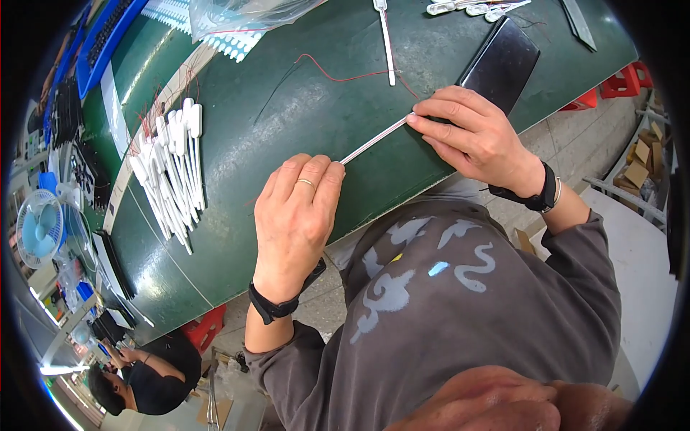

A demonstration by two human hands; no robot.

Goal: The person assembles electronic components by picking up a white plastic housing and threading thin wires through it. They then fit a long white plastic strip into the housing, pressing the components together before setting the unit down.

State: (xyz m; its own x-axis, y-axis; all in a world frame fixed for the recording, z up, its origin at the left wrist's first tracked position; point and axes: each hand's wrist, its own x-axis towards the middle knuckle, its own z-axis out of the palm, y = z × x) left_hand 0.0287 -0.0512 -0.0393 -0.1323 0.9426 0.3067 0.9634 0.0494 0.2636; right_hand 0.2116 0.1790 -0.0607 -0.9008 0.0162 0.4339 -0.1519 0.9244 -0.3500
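White plastic, by its look, makes up the thin stick (375, 141) stretched between your fingertips over the green table (237, 154). Your left hand (297, 208) has its fingers closed together over one end; your right hand (467, 133) pinches the other. Expect it to be light, slick and slightly springy, likely to kink mid-length, so the ends are good holds. One red wire (327, 74) curls beyond your fingertips (whether it joins your stick, I cannot tell). Past your right fingertips lie one second stick (387, 43) and, closer, one black phone (503, 65); farther out, at least three loose sticks (477, 9). Left of your left fingers sits one pile of sticks (169, 172), too overlapped to count.
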